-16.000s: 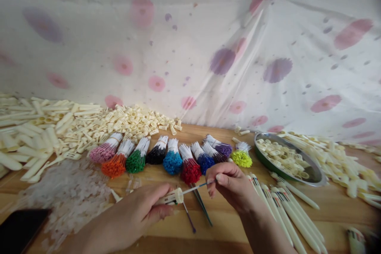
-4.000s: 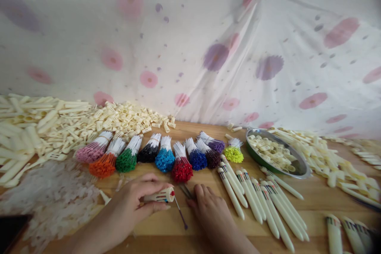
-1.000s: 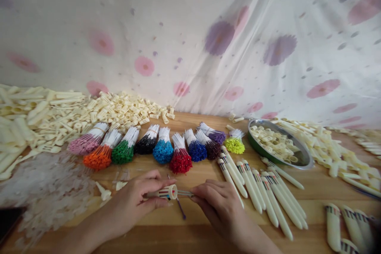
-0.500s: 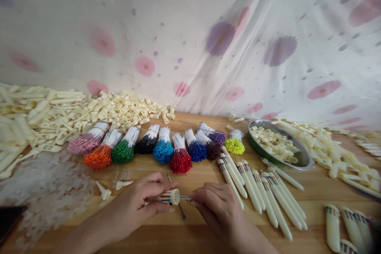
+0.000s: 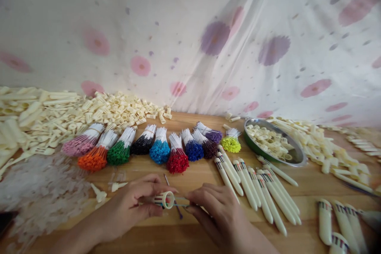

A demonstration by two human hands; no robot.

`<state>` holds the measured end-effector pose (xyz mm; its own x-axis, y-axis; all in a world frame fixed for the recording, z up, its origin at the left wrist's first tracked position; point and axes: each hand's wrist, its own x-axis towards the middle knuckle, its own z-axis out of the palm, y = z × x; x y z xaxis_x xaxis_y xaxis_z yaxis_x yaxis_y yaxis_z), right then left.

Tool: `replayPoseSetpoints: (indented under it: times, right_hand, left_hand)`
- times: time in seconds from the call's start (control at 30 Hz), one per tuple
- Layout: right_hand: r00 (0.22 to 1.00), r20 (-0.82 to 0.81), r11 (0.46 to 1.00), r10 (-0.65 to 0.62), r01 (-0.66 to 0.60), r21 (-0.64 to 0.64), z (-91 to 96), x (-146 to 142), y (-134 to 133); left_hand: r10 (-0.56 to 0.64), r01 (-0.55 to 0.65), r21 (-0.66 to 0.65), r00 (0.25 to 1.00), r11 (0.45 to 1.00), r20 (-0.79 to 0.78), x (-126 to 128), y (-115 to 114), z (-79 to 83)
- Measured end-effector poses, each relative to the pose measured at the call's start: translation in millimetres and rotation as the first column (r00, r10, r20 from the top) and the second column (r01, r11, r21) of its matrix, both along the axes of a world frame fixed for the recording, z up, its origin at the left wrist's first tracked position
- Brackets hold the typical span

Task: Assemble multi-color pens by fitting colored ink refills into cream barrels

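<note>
My left hand (image 5: 135,202) grips a cream slotted pen part (image 5: 163,199) between thumb and fingers, its round open end facing right and coloured pieces showing in the slots. My right hand (image 5: 212,210) is closed just right of that opening. Its fingertips pinch thin, pale pen refills (image 5: 180,198) that reach toward the open end; their exact number is unclear. On the table behind the gap between my hands lies a single purple-tipped refill (image 5: 179,212). Bundles of refills stand beyond, among them red (image 5: 177,160), light blue (image 5: 160,151) and green (image 5: 119,152).
Finished-looking multicolour pens (image 5: 262,194) lie in a row at right. Behind them sits a metal bowl (image 5: 299,158) of cream rings. Cream plastic parts (image 5: 119,107) are heaped at back left, with clear plastic pieces (image 5: 53,190) nearer. A floral sheet (image 5: 184,39) hangs behind.
The pen part has shifted slightly left, and its open end now faces more toward me. Thin refills show more between the hands. The whole view has shifted a little.
</note>
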<state>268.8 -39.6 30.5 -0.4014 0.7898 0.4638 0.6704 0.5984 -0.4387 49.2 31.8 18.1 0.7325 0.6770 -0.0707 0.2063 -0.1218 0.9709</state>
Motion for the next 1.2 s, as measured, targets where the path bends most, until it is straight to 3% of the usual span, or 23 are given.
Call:
replayPoseSetpoints:
  times: [0.43,0.83,1.2]
  right_hand:
    - [0.999,0.041,1.0,-0.004,0.003,0.02,7.5,-3.6,-5.7]
    - [0.997,0.058,0.996,0.042,-0.046,0.073,2.5,-1.0,-5.4]
    - [0.998,0.061,1.0,0.005,-0.006,0.018,16.5,-2.6,-8.9]
  left_hand:
    - [-0.03,0.036,-0.094,0.997,0.995,0.071,-0.1,-0.4,-5.8]
    - [-0.085,0.092,0.123,0.994,0.988,-0.066,0.1,1.2,4.4]
    - [-0.129,0.131,0.033,0.99,0.991,-0.049,-2.5,2.3,1.0]
